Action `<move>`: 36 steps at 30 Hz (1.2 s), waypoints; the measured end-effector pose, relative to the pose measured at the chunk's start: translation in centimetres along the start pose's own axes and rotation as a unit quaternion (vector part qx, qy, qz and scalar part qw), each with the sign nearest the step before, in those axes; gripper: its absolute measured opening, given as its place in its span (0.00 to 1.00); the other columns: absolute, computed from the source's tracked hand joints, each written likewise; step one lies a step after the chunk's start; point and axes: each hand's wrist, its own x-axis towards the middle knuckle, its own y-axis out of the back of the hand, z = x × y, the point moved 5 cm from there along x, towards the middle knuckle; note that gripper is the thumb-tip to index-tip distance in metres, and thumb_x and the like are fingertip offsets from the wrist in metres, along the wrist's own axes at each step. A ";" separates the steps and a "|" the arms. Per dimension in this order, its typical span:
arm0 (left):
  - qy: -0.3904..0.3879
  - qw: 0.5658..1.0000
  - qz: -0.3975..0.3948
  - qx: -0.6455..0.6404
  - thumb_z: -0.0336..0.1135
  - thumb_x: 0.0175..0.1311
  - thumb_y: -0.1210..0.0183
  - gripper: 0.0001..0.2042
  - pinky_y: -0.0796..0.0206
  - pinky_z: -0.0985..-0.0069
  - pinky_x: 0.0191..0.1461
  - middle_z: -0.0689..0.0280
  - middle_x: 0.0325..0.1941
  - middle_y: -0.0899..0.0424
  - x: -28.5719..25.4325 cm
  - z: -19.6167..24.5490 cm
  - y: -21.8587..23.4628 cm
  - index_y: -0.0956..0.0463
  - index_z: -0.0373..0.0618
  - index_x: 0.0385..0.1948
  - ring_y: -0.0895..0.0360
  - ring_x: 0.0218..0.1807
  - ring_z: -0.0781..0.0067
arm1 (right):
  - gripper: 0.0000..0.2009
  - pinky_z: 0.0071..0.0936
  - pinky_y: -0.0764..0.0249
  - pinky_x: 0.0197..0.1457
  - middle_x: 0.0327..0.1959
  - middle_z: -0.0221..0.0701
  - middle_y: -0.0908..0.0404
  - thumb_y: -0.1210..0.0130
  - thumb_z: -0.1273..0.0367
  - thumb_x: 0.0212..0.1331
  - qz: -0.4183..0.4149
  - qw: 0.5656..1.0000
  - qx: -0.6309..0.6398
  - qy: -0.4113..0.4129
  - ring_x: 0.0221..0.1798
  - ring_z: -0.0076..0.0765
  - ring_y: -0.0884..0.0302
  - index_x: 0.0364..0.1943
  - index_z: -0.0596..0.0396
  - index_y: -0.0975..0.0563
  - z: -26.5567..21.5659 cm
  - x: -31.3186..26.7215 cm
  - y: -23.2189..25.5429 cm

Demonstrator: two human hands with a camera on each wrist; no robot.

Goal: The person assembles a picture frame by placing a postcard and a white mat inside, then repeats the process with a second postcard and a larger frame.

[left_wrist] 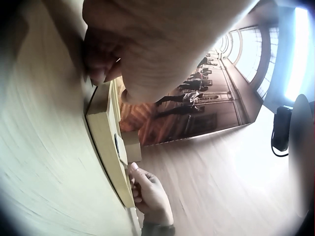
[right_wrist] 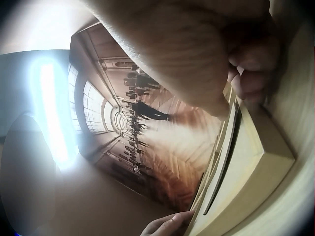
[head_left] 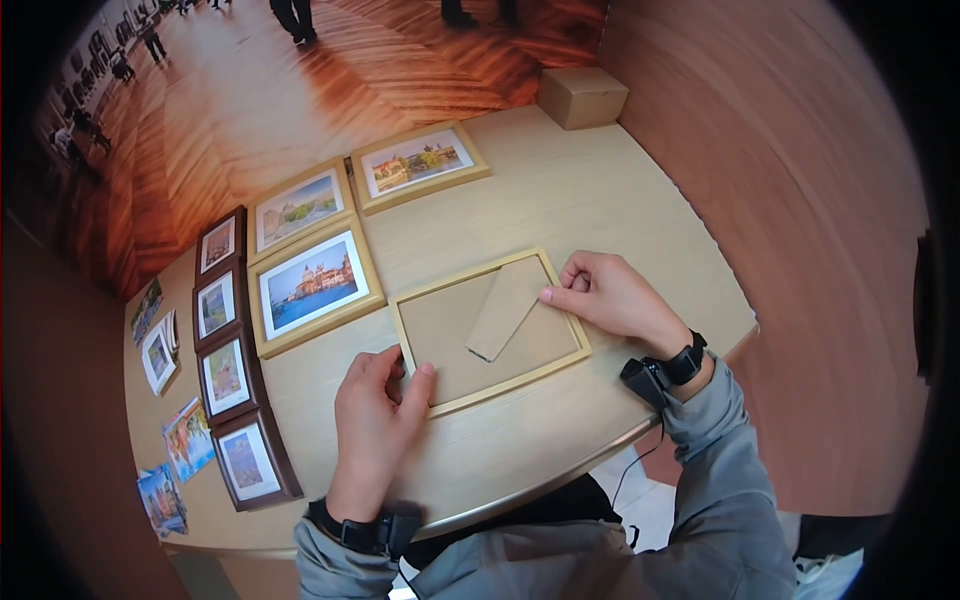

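A gold picture frame (head_left: 585, 345) lies back side up on the table before me, its tan backing board (head_left: 440, 330) showing within the rim. Slanting across that board is a flat stand leg (head_left: 505, 310) with a dark lower end. My left hand (head_left: 375, 410) grips the frame's left side, thumb on the rim and fingers bent against the outer edge. At the right side my right hand (head_left: 615, 300) holds the frame edge with curled fingers, its thumb tip at the stand leg's edge. The left wrist view shows the right hand's thumb (left_wrist: 140, 172) by the raised leg.
Gold frames with pictures (head_left: 315, 285) lie left of and behind the held one. A column of dark brown frames (head_left: 228, 375) runs farther left, beside loose photo prints (head_left: 188, 438). A cardboard box (head_left: 583, 98) stands in the back right corner, against a wood-coloured wall (head_left: 760, 200).
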 end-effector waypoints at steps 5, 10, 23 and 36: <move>0.007 1.000 -0.014 0.005 0.42 0.64 0.27 0.24 0.30 0.73 0.35 0.60 0.37 0.23 -0.4 0.8 -0.1 0.17 0.35 0.55 0.26 0.29 0.71 | 0.22 0.35 0.25 0.33 0.23 0.39 0.19 0.25 0.56 0.57 -0.011 0.997 -0.063 0.044 0.26 0.41 0.20 0.34 0.60 0.22 -1.0 -0.5 -0.1; 0.054 0.995 -0.063 -0.058 0.41 0.61 0.24 0.34 0.29 0.76 0.41 0.61 0.44 0.19 -0.9 0.1 -0.1 0.24 0.33 0.66 0.23 0.39 0.75 | 0.19 0.29 0.28 0.33 0.25 0.32 0.22 0.25 0.61 0.58 -0.024 0.997 -0.059 0.036 0.27 0.28 0.26 0.37 0.59 0.24 -0.6 -0.4 -0.4; -0.028 0.958 -0.146 -0.245 0.17 0.63 0.41 0.40 0.27 0.71 0.67 0.53 0.69 0.21 -0.9 1.8 2.3 0.43 0.43 0.80 0.20 0.68 0.62 | 0.19 0.28 0.28 0.32 0.23 0.31 0.21 0.24 0.60 0.58 -0.060 0.998 0.034 0.016 0.27 0.25 0.26 0.32 0.60 0.21 0.9 -0.2 -0.5; -0.305 0.940 -0.050 0.147 0.20 0.53 0.31 0.16 0.31 0.54 0.73 0.59 0.56 0.11 -0.6 5.9 3.1 0.14 0.46 0.45 0.19 0.66 0.53 | 0.17 0.24 0.29 0.32 0.23 0.25 0.21 0.22 0.63 0.57 -0.078 0.996 -0.005 0.031 0.28 0.20 0.27 0.31 0.58 0.21 0.6 -0.2 -0.3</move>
